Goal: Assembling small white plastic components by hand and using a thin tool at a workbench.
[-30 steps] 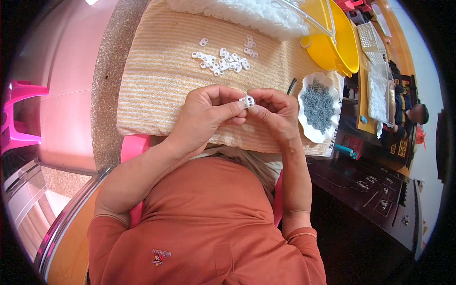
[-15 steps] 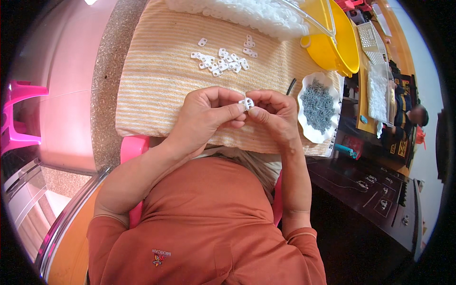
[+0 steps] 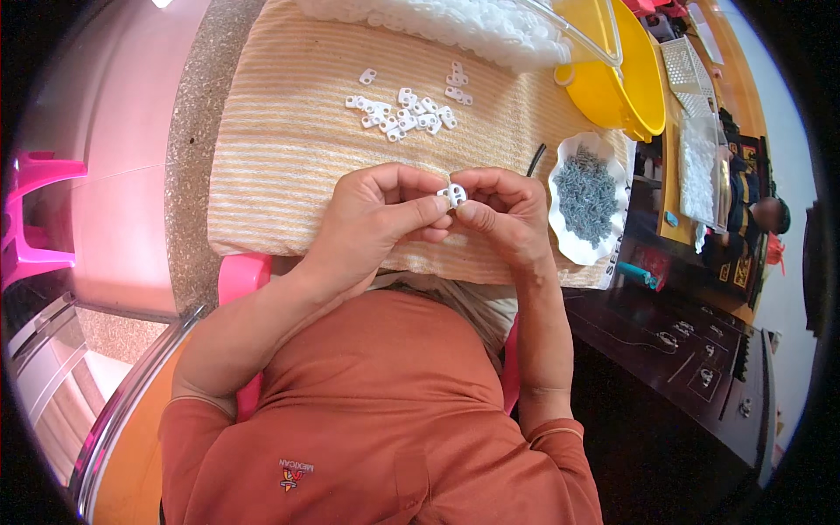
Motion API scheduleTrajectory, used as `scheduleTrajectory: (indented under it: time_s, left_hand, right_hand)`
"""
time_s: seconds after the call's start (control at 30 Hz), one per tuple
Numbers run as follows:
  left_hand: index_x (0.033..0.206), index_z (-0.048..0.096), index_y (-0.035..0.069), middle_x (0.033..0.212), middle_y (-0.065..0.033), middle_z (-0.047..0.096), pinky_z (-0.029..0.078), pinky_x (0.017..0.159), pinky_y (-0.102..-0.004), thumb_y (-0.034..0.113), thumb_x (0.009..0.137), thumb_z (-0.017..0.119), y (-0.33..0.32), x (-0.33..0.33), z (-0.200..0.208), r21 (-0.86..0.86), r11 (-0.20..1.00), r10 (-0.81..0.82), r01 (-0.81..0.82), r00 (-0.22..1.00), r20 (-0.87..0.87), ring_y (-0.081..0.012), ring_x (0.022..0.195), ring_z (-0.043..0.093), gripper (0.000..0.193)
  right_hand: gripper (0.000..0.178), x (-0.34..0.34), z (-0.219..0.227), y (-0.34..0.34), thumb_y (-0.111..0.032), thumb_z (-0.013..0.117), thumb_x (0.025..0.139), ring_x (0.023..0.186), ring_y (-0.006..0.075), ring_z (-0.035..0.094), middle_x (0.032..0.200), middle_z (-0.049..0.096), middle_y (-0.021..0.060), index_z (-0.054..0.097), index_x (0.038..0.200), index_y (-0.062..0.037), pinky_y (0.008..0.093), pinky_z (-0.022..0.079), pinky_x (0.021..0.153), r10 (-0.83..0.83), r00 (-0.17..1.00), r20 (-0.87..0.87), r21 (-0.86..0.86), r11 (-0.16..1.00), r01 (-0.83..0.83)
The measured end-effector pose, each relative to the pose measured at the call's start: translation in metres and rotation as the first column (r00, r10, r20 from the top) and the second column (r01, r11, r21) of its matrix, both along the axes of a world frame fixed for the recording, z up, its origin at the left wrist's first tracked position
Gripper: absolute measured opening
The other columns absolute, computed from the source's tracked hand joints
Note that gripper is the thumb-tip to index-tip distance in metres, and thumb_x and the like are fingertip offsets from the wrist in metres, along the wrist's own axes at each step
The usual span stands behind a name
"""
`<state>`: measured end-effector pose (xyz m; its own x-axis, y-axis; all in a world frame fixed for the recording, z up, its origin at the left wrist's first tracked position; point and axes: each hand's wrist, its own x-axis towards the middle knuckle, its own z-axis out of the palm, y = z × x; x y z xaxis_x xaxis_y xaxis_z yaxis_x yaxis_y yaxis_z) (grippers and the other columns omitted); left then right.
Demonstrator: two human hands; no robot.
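My left hand (image 3: 385, 213) and my right hand (image 3: 500, 213) meet above the near part of the cloth. Between their thumbs and fingertips they pinch a small white plastic cord lock (image 3: 455, 194) with holes in it; fingers partly cover it. Beyond my hands, several similar white cord locks (image 3: 407, 114) lie in a loose cluster. To the right of my right hand is a white wavy-rimmed dish (image 3: 567, 245) heaped with small grey metal springs (image 3: 588, 194).
A striped tan cloth (image 3: 271, 166) covers the table. At the far side stand a clear bin of white plastic parts (image 3: 472, 31) and a yellow basin (image 3: 643, 66). A thin black object (image 3: 536, 159) lies beside the dish. A pink stool (image 3: 39, 219) is off to the left.
Both hands hold nearly the same place. The cord lock has turned slightly between the fingertips, and more of its face shows. The view has shifted a little.
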<state>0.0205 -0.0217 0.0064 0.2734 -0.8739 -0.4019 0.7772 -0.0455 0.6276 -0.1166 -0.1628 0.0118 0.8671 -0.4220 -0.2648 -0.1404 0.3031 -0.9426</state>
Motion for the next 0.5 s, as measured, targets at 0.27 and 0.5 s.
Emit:
scheduleTrajectory:
  time_s: [0.27, 0.5]
  left_hand:
    - [0.101, 0.061, -0.002, 0.09, -0.0091, 0.067, 0.056, 0.069, -0.0242, 0.004, 0.086, 0.066, 0.0003, 0.0013, -0.001, -0.007, 1.0, -0.007, 0.007, 1.0, -0.022, -0.0122, 0.077, 0.064, 0.017]
    - [0.101, 0.062, 0.0, 0.091, -0.0084, 0.067, 0.058, 0.07, -0.0236, 0.004, 0.085, 0.067, 0.0004, 0.0014, 0.0014, -0.024, 0.999, -0.029, 0.027, 0.998, -0.062, -0.0124, 0.079, 0.065, 0.017]
  right_hand:
    - [0.029, -0.0003, -0.0019, -0.0008, 0.001, 0.068, 0.082, 0.086, 0.0144, 0.065, 0.097, 0.067, 0.01, 0.061, 0.11, 0.0045, 0.0256, 0.054, 0.077, -0.004, 1.0, 0.0, 0.003, 1.0, 0.004]
    - [0.031, -0.002, -0.0016, 0.0002, -0.005, 0.071, 0.081, 0.085, 0.0145, 0.065, 0.096, 0.067, 0.0099, 0.062, 0.109, 0.0051, 0.0253, 0.054, 0.076, -0.019, 1.0, 0.019, 0.011, 1.0, 0.018]
